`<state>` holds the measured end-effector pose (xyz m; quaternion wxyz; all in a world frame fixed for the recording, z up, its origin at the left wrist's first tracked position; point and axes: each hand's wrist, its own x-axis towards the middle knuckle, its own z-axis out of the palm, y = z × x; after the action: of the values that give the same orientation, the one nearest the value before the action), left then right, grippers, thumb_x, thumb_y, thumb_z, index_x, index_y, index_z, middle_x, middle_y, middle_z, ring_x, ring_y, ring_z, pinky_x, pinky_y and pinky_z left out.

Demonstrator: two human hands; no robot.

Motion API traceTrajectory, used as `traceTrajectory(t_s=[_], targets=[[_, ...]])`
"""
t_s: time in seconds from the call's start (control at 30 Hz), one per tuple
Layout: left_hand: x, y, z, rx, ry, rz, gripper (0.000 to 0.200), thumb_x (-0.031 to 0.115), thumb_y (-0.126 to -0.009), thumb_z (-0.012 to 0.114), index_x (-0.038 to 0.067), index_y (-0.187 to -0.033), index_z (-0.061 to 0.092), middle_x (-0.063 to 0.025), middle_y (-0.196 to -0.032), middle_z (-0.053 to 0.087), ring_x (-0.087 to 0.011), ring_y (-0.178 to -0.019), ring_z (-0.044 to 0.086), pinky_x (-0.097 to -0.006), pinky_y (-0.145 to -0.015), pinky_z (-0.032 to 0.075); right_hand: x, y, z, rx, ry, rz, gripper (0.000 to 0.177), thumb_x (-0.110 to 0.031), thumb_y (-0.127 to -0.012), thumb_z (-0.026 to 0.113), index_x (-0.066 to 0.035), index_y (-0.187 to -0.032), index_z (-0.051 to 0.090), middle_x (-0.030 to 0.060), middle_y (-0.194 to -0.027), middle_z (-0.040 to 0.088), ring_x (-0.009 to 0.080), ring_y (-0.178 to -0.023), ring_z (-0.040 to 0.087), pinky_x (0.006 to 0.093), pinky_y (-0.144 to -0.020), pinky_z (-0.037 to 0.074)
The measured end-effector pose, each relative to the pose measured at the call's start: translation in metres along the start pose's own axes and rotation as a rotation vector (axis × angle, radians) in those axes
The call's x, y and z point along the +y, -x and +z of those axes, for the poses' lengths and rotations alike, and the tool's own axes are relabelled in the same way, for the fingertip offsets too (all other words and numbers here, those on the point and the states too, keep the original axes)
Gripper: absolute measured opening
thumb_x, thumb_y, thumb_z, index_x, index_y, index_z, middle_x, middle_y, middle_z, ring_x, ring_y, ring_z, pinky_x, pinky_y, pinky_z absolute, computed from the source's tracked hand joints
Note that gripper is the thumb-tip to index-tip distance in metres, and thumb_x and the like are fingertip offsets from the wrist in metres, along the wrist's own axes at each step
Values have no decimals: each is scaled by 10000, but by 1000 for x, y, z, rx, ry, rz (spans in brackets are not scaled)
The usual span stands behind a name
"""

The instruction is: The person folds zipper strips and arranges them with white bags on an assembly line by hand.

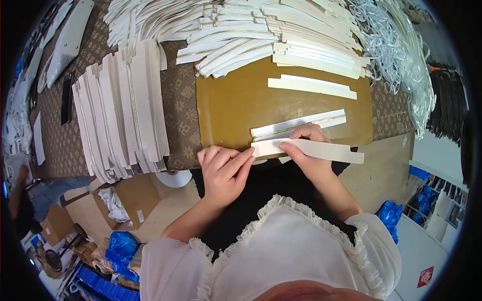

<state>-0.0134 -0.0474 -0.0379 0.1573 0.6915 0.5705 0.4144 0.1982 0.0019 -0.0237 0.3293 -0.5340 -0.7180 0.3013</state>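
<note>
Across both my hands lies a long off-white strip (pixel 329 149) with a stepped right end. My right hand (pixel 314 153) grips it near the middle, thumb on top and fingers behind. The thumb and forefinger of my left hand (pixel 223 170) pinch its left tip, with the other fingers curled. Just beyond the strip, a white zipper (pixel 301 124) with gold teeth rests at a slant on the brown board (pixel 228 108). Another off-white strip (pixel 311 86) lies farther back on that board.
Stacked off-white strips (pixel 321 55) and a pile of zippers (pixel 226 37) cover the back. Finished-looking zipper pieces (pixel 120 110) stand in rows at left. Thin white cords (pixel 376 45) heap at back right. A cardboard box (pixel 135 198) sits below the table at left.
</note>
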Motion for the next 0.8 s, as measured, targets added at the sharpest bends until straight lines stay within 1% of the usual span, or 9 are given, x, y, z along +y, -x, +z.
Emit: traceTrajectory(t_s=[0.43, 0.7, 0.8], targets=[[0, 0, 0, -5, -15, -11, 208, 101, -712, 787, 120, -916, 753, 25, -724, 596, -167, -704, 504, -311, -710, 334, -1, -2, 2, -6, 62, 10, 286, -141, -712, 835, -68, -864, 603, 55, -846, 609, 163, -770, 582, 288, -694, 480], [0, 0, 1, -3, -28, -5, 204, 101, -712, 788, 115, -912, 751, 22, -723, 594, -169, -703, 505, -312, -713, 337, -3, -3, 3, -17, 82, 52, 283, -158, -710, 839, -68, -852, 611, 55, -845, 608, 166, -756, 575, 287, -685, 477], [0, 0, 1, -3, -34, 0, 203, 100, -714, 786, 114, -913, 751, 23, -721, 592, -169, -703, 505, -312, -713, 337, -4, -3, 4, -11, 94, 79, 280, -164, -706, 841, -71, -844, 615, 54, -826, 612, 181, -766, 574, 299, -697, 475]])
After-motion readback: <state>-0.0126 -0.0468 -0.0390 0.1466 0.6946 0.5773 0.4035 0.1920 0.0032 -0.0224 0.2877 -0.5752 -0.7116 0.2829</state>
